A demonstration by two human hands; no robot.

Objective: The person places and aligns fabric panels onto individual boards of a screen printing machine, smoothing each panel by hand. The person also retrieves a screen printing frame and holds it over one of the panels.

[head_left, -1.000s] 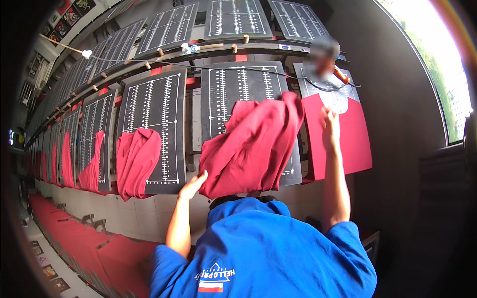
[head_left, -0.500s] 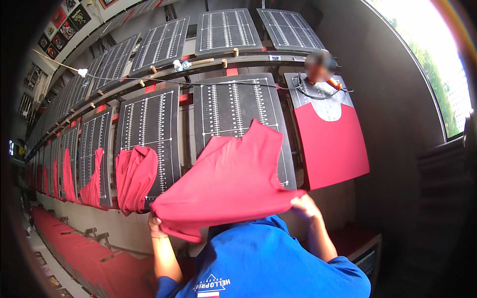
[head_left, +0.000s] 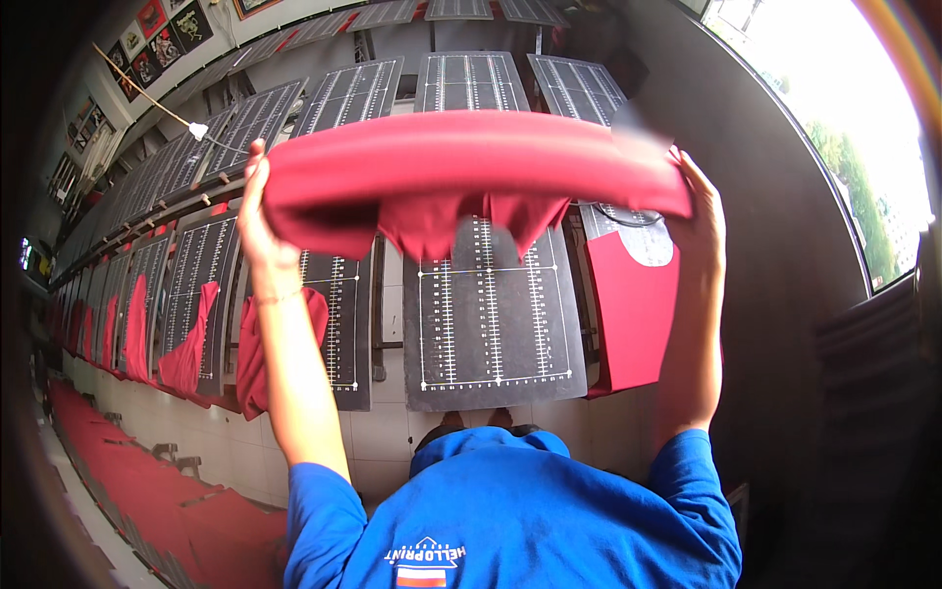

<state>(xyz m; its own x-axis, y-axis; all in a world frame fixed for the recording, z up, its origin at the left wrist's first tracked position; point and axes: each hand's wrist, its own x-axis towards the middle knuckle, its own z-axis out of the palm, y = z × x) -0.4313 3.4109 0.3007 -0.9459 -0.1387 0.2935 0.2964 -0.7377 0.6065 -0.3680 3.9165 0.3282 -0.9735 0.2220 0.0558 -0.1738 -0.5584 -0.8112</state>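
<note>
Above the board [head_left: 461, 344], now uncovered at its near end — holding the cloth [head_left: 471, 147] high, not low as before — gripping its ends in left hand [head_left: 260, 216] and right hand [head_left: 703, 201], with arms [head_left: 302, 383] stretched forward.

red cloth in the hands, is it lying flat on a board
No, the left hand and right hand hold the red cloth stretched out above the black board.

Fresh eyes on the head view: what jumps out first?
The broad red cloth, held up between the left hand and right hand across the upper middle. Below it in the picture, a black board with white ruled markings. Then the glaring window at upper right and the bright blue shirt at bottom.
</note>
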